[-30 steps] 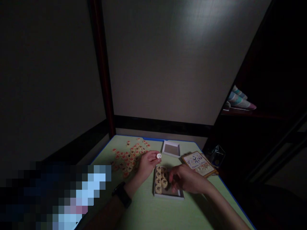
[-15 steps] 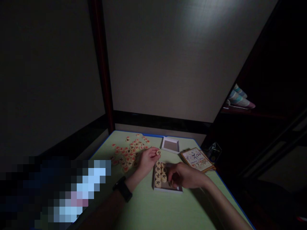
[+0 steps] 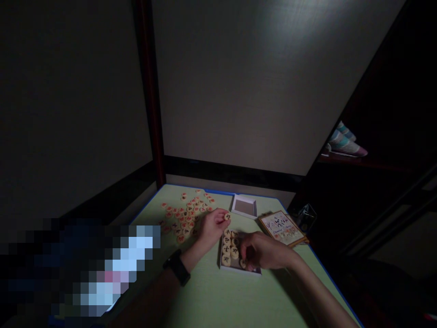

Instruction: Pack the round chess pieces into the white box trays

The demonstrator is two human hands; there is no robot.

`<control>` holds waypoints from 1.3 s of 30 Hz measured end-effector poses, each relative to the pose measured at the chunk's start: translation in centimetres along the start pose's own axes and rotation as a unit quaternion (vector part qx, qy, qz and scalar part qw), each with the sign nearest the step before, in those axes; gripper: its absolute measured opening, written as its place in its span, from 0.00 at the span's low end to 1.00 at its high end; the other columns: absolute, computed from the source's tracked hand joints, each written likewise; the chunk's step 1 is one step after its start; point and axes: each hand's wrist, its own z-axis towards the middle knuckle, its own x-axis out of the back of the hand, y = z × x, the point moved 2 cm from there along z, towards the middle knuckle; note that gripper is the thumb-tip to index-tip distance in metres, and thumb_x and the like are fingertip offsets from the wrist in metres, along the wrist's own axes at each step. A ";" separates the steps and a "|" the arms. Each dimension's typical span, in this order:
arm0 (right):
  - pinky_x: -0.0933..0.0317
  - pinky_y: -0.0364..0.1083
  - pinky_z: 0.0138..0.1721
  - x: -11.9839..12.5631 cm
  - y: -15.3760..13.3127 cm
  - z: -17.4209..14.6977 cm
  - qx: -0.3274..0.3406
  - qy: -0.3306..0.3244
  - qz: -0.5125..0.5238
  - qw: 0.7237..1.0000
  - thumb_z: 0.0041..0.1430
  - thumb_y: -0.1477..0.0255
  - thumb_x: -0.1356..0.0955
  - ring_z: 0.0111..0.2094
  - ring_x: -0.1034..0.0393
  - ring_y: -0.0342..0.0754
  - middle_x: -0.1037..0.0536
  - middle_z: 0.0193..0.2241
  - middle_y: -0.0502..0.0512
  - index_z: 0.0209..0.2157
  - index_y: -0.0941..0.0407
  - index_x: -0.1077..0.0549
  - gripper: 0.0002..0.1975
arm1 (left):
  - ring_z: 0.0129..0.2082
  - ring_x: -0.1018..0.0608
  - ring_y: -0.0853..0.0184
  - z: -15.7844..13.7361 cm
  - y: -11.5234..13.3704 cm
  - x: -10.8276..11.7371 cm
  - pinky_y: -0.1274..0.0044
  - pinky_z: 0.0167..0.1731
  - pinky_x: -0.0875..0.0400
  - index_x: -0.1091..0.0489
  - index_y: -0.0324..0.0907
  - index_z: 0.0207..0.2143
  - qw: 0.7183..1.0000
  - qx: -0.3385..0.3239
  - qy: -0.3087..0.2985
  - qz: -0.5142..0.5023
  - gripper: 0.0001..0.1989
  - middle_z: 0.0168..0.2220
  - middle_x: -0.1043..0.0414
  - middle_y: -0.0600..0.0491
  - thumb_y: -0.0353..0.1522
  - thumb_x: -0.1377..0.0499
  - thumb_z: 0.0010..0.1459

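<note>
Between the fingertips of my left hand (image 3: 213, 226) is a round Chinese chess piece (image 3: 227, 217) with a dark character, held just above the far end of a shallow open box (image 3: 235, 269). Inside that box, several chess pieces (image 3: 226, 249) with dark characters lie face up in two columns on the left side. My right hand (image 3: 264, 250) reaches over the box's right side, its fingers bent around another chess piece (image 3: 242, 263) low in the near part. That hand covers much of the right side of the box.
Loose chess pieces (image 3: 186, 218), mostly red-marked, are scattered on the green table (image 3: 205, 300) at the left. An open white box part (image 3: 244, 206) lies at the back. To the right is a Chinese chess case (image 3: 282, 228), beside a dark shiny object (image 3: 306, 217). Walls stand behind.
My right hand has lowered its chess piece into the near part of the box, where its face now shows. The left hand stays in place with its piece.
</note>
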 end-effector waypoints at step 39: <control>0.39 0.43 0.28 0.4 0.5 1.8 0.008 0.280 0.183 0.942 0.51 0.48 0.31 0.27 0.31 0.45 0.25 0.25 0.52 0.31 0.58 0.28 0.25 | 0.30 0.24 0.69 -1.9 1.3 -1.6 0.78 0.33 0.27 0.27 0.36 0.34 0.984 0.029 -0.165 -0.057 0.14 0.29 0.25 0.51 0.23 0.35 0.40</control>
